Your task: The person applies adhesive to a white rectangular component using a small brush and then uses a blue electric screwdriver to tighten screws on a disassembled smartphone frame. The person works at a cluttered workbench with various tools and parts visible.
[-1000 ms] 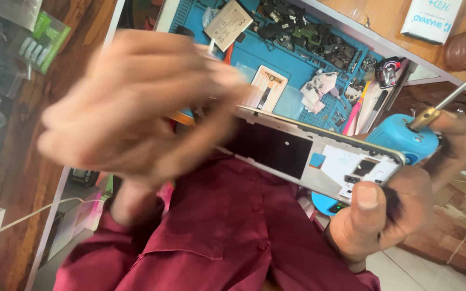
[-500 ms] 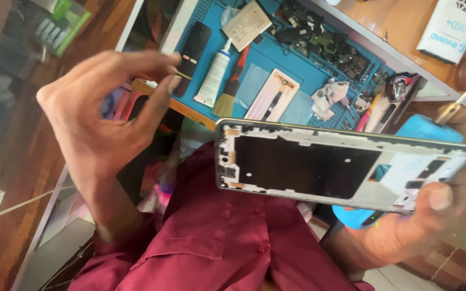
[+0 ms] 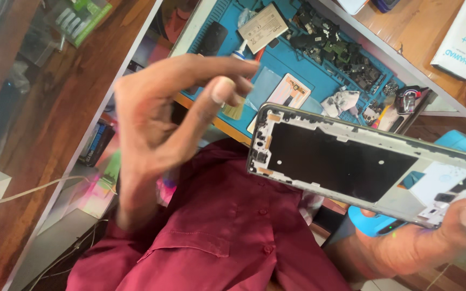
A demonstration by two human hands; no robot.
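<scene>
Holding the stripped phone frame (image 3: 351,161) in our closed right hand (image 3: 432,242), we judge disassembly well along: its battery bay is empty. Our left hand (image 3: 157,124), beside the frame, pinches thumb to forefinger; we cannot tell if it holds anything. Refitting remains.

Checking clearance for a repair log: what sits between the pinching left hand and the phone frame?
Nothing, in the head view: the left hand and the phone frame are apart, with only the blue work mat showing behind the gap.
</scene>
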